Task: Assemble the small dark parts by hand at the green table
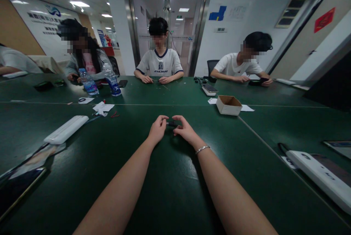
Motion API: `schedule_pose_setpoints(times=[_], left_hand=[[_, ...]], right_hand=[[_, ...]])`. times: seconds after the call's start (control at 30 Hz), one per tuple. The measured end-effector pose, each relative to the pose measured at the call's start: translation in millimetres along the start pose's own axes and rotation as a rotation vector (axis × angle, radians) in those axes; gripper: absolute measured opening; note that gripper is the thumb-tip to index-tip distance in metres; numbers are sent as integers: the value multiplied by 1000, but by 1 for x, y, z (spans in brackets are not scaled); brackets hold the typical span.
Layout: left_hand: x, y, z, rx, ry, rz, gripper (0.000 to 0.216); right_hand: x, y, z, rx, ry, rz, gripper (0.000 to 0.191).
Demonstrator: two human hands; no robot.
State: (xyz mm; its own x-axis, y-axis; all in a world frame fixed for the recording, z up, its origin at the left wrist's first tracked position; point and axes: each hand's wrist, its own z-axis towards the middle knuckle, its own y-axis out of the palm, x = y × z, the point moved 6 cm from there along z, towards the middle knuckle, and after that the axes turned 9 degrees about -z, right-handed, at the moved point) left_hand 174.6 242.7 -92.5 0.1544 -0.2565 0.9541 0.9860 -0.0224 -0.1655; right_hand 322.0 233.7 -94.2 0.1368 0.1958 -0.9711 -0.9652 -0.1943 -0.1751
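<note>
Over the green table (131, 176) both hands meet in front of me, around a small dark stick-shaped object (171, 123) whose exact kind I cannot make out. My left hand (158, 129) has its fingers bent and closed on the object's left end. Opposite it, my right hand (186, 130) has a curved index finger above and a thumb below, with a gap between them. The object's right end reaches into that gap; no firm grip by the right hand shows. A silver bracelet (202, 149) circles the right wrist.
An open cardboard box (229, 108) stands right of my hands. White devices lie left (67, 129) and right (320, 176). Two bottles (112, 81) and paper scraps (102, 108) are at the left. Several people sit across the table, one person (160, 61) directly opposite.
</note>
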Motion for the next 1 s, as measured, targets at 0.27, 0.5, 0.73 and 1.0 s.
schedule_pose_setpoints(times=[0.27, 0.5, 0.73, 1.0], left_hand=[[1, 0, -1, -18, -30, 6, 26], [7, 1, -4, -34, -50, 4, 26], [5, 2, -3, -38, -34, -10, 26], [2, 2, -2, -33, -25, 11, 26]], right_hand=[[-1, 1, 0, -35, -7, -25, 33], [1, 0, 0, -7, 73, -25, 33], [-2, 0, -3, 14, 79, 23, 54], [-1, 0, -2, -9, 56, 48, 53]])
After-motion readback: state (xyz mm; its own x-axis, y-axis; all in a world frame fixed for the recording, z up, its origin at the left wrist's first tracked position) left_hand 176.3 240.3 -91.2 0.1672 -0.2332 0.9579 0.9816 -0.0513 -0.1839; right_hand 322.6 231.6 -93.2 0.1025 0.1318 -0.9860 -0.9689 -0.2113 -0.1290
